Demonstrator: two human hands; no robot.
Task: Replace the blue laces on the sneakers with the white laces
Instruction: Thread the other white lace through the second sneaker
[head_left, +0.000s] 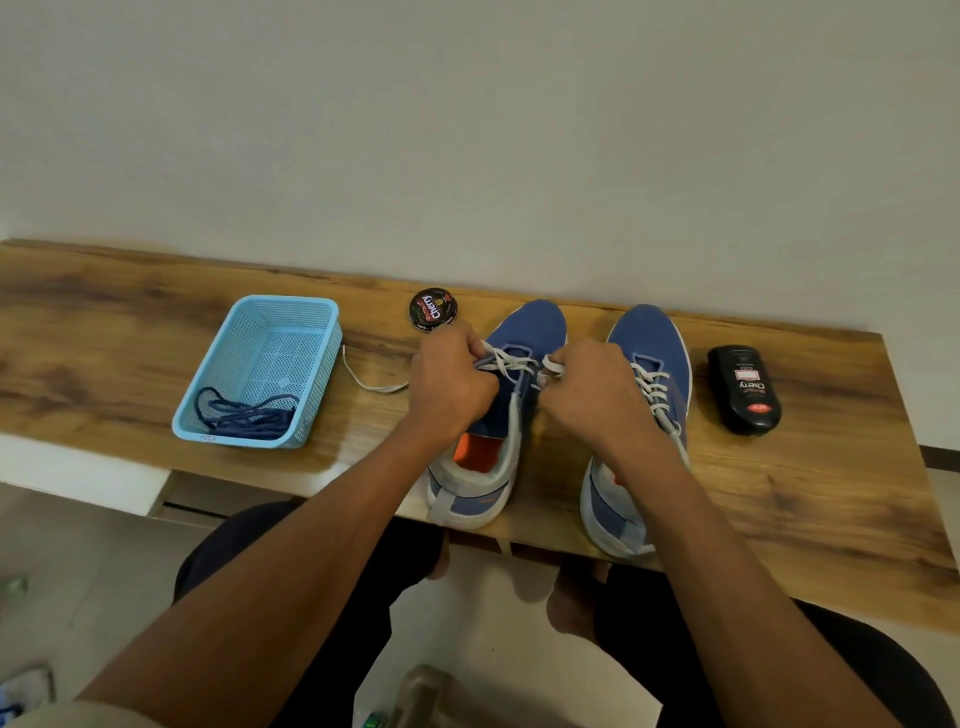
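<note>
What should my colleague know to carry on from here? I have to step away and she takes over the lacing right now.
Left hand: grips the white lace on the left side of the left sneaker.
Right hand: pinches the same lace's other end on its right side.
Right sneaker: already carries a white lace up its eyelets.
Blue laces: both off, bundled in the blue basket at left.
Done: blue laces removed; right sneaker laced in white.
Left: only the eyelets near the toe of the left sneaker are threaded; a loose end trails across the table toward the basket. Finish threading upward.
</note>
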